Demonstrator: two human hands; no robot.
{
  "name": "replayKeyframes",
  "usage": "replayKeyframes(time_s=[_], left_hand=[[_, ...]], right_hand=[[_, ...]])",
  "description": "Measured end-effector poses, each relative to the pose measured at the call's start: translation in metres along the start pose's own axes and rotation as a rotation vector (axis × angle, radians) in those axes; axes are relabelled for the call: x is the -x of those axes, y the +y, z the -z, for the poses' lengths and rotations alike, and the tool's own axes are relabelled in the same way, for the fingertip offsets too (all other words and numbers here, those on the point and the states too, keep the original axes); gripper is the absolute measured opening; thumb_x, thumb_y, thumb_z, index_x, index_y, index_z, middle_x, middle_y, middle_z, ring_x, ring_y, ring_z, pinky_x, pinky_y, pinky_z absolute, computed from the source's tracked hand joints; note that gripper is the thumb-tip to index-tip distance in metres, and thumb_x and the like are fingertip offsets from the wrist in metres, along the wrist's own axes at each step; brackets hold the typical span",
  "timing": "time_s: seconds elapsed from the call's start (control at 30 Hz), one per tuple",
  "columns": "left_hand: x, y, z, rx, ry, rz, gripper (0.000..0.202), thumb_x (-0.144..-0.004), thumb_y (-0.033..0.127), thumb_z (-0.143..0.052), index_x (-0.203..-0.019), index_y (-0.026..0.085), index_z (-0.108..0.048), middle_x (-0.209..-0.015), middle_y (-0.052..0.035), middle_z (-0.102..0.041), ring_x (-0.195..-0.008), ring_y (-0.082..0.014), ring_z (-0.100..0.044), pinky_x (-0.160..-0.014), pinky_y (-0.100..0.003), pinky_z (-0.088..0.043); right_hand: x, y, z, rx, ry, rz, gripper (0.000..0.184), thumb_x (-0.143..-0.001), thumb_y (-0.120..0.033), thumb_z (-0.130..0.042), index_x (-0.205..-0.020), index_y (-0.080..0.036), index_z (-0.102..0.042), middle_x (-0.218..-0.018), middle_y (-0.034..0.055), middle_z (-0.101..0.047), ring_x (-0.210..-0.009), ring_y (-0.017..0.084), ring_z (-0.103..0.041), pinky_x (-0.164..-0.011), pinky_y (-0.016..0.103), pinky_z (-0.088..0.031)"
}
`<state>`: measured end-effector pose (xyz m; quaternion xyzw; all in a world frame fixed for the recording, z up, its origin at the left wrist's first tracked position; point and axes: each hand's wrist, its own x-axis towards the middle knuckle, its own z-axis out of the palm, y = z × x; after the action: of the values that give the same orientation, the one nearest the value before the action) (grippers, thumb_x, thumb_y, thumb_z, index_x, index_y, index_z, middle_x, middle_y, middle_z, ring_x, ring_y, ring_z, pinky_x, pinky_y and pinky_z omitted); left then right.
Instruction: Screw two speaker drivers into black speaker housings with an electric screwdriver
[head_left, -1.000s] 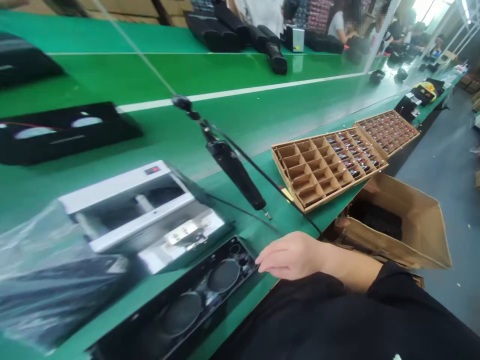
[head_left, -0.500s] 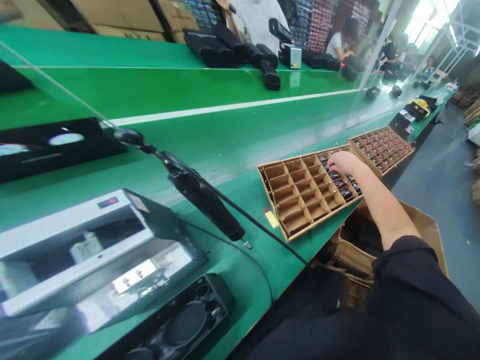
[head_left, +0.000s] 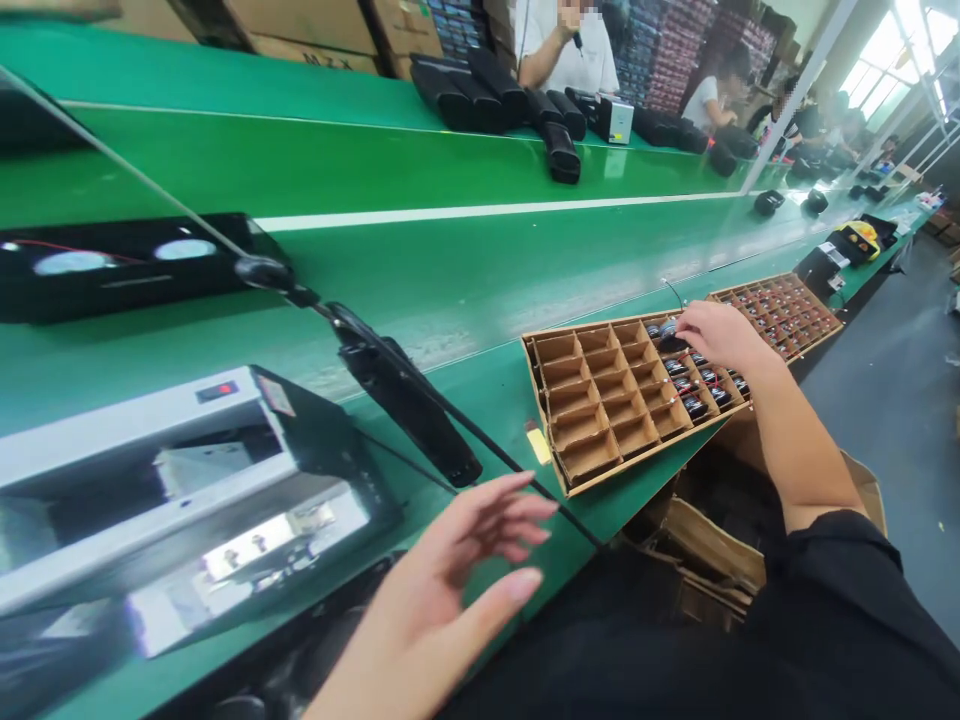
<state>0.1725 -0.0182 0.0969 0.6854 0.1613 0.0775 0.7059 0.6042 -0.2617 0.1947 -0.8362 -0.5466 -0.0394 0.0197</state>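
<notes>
My right hand [head_left: 712, 332] pinches a small round speaker driver [head_left: 670, 337] with a thin wire, just above the divided cardboard box [head_left: 592, 425]. Several like drivers with red and black wires [head_left: 694, 405] sit in the box's right-hand compartments; its left-hand ones hold nothing. Fingers apart and empty, my left hand [head_left: 465, 575] hovers over the bench's front edge. Just beyond it hangs a black electric screwdriver [head_left: 409, 400] on a cord. Below the left forearm lies a black speaker cabinet [head_left: 330, 640], mostly hidden.
On the left stands a grey-white machine [head_left: 262, 420] with an opening in front. A long black cabinet [head_left: 135, 270] lies behind it. Another divided box [head_left: 787, 310] full of drivers adjoins the first. Under the bench is an open carton [head_left: 712, 540]. Co-workers sit across the bench.
My left hand has come into view from below, open. My right hand has lifted a speaker driver slightly out of its compartment. The view has shifted a little.
</notes>
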Motion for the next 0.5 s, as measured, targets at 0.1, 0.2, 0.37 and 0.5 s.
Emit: replayKeyframes(time_s=[0.1, 0.2, 0.37, 0.5], left_hand=[[-0.041, 0.01, -0.042, 0.267, -0.145, 0.016, 0.111, -0.094, 0.077, -0.099, -0.189, 0.045, -0.053, -0.18, -0.019, -0.071, -0.137, -0.0394, -0.082, -0.11, -0.051, -0.073], [-0.06, 0.023, -0.059, 0.479, -0.339, 0.134, 0.124, -0.093, 0.083, -0.1, -0.194, 0.039, -0.044, -0.172, -0.0211, -0.075, -0.131, -0.0369, -0.085, -0.105, -0.046, -0.072], [-0.03, 0.017, -0.052, 0.575, -0.552, 0.334, 0.092, -0.094, 0.078, -0.101, -0.166, 0.027, -0.074, -0.123, -0.0131, -0.086, -0.088, -0.024, -0.082, -0.071, -0.029, -0.062], [0.022, -0.005, -0.012, 0.456, -0.286, 0.345, 0.091, -0.089, 0.086, -0.099, -0.163, 0.039, -0.077, -0.156, -0.0163, -0.083, -0.078, -0.0215, -0.077, -0.067, -0.036, -0.065]], right_hand=[[0.022, -0.061, 0.021, -0.071, 0.067, 0.23, 0.029, -0.124, -0.037, -0.06, -0.121, -0.021, -0.085, -0.12, 0.0124, -0.089, -0.117, 0.025, -0.082, -0.105, 0.043, -0.068], [0.037, -0.132, 0.024, -0.173, 0.03, 0.545, 0.03, -0.125, -0.039, -0.06, -0.116, -0.027, -0.085, -0.112, 0.0048, -0.092, -0.107, 0.02, -0.082, -0.092, 0.035, -0.063], [0.022, -0.156, 0.015, -0.406, -0.09, 0.654, 0.023, -0.119, -0.051, -0.077, -0.132, -0.035, -0.087, -0.125, -0.0039, -0.094, -0.112, 0.011, -0.086, -0.093, 0.023, -0.067], [0.007, -0.101, 0.022, -0.436, 0.007, 0.234, 0.044, -0.114, -0.052, -0.082, -0.148, -0.025, -0.08, -0.154, 0.0117, -0.083, -0.132, 0.027, -0.083, -0.115, 0.052, -0.075]])
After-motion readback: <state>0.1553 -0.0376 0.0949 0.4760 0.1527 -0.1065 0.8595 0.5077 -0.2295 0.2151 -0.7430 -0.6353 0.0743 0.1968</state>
